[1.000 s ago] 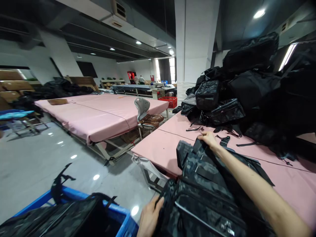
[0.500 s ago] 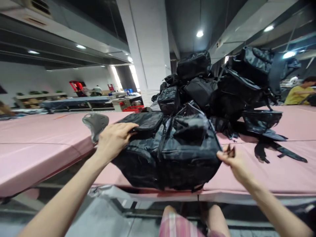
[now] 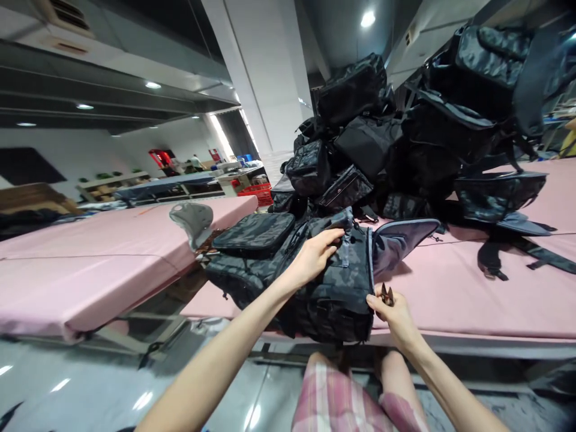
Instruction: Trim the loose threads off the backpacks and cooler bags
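A black-and-grey camouflage backpack [image 3: 335,288] lies on the pink-covered table in front of me. My left hand [image 3: 317,252] reaches over its top, fingers closed on the fabric near a grey-bound edge. At the bag's right side, my right hand [image 3: 389,309] pinches the zippered edge between thumb and finger. Small thread snips [image 3: 387,294] are tucked in that same hand, their pointed blades upward. A grey-lined flap [image 3: 400,240] hangs open to the right of the bag. The left hand's fingertips are partly hidden.
Behind the backpack rises a large pile of similar dark bags [image 3: 387,138], with loose straps [image 3: 492,258] to the right. A second pink table [image 3: 108,264] stands at left across a gap, where a grey chair back [image 3: 191,222] shows. A white pillar [image 3: 261,72] stands behind.
My left hand has moved right, from the left pocket to the grey-bound edge. The bag's right flap has swung open. My right hand has shifted left and down along the side edge.
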`<state>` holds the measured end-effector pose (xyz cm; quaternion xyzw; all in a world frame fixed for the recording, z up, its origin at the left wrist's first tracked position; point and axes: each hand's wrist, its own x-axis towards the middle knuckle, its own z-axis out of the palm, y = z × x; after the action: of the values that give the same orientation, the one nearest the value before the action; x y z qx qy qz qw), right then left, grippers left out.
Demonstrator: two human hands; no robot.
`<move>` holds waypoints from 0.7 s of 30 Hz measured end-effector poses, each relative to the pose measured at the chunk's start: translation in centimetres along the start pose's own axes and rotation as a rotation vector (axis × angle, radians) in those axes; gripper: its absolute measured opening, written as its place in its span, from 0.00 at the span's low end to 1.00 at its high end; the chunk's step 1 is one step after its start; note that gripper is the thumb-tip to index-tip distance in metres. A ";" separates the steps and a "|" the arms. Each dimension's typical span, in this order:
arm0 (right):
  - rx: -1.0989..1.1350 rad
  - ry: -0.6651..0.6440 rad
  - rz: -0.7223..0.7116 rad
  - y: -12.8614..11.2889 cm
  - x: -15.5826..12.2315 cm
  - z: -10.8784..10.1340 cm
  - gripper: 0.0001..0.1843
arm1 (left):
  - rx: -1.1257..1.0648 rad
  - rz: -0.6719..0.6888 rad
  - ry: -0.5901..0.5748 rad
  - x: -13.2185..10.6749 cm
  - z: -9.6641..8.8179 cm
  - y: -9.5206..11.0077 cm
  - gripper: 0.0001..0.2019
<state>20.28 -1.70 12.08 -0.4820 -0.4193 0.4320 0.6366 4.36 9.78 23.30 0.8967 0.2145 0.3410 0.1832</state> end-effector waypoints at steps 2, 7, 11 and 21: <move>0.003 0.003 -0.003 0.3 0.0 -0.1 0.20 | -0.005 -0.029 -0.042 1.1 -0.1 -0.7 0.17; -0.004 -0.032 -0.008 0.4 0.2 -0.1 0.20 | 0.284 0.067 -0.300 1.0 1.1 -0.6 0.11; -0.033 -0.033 -0.033 0.0 0.4 0.0 0.19 | 0.493 0.092 -0.332 0.7 2.2 0.0 0.06; -0.607 0.006 -0.297 -2.3 1.6 -1.7 0.16 | 0.145 -0.029 -0.067 -0.5 1.7 0.0 0.08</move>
<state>22.70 -0.98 14.19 -0.5845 -0.5927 0.1886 0.5211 5.15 9.25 21.82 0.9153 0.2455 0.2918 0.1297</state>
